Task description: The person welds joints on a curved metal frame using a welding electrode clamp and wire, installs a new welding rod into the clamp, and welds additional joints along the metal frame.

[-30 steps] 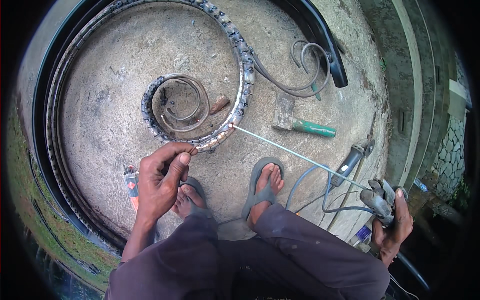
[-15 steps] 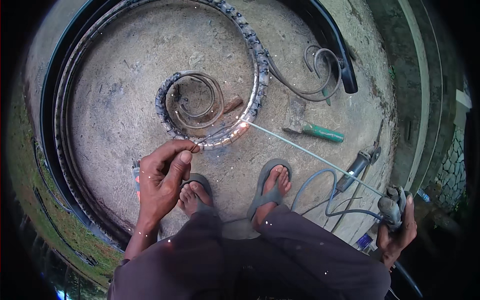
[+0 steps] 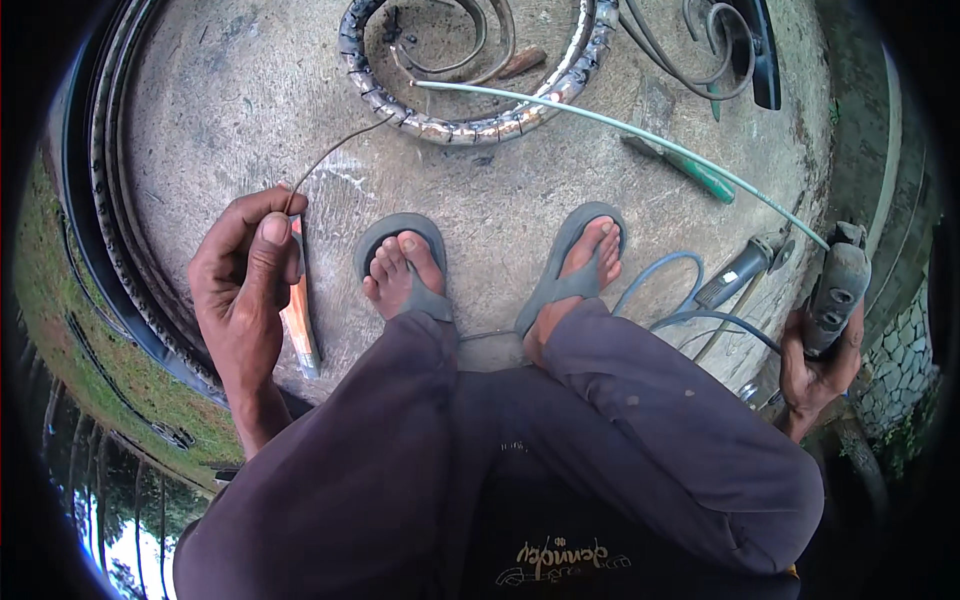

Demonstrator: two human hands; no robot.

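My left hand point(image 3: 240, 300) pinches a thin bent metal wire point(image 3: 318, 163) between thumb and fingertips. The wire's far end reaches the outer edge of a curled metal scroll point(image 3: 455, 132), whose rim carries many short dark and shiny weld marks. At the right, my right hand point(image 3: 825, 365) grips a dark welding electrode holder point(image 3: 840, 285). From it a long pale-coated welding electrode point(image 3: 640, 130) stretches left across the scroll. Its tip lies over the inside of the curl; no bright arc shows there.
An angle grinder point(image 3: 735, 275) and blue cable point(image 3: 660, 265) lie near my right hand. A green-handled tool point(image 3: 700, 175) rests beyond. Curved rods point(image 3: 715, 70) are at the far right, long curved bars point(image 3: 108, 200) at the left. An orange-and-white strip point(image 3: 298, 320) lies beside my left hand.
The glowing sparks at the rim are gone. The electrode's tip has moved left, inside the curl. My left hand has drawn back from the scroll, exposing more wire. The view has shifted.
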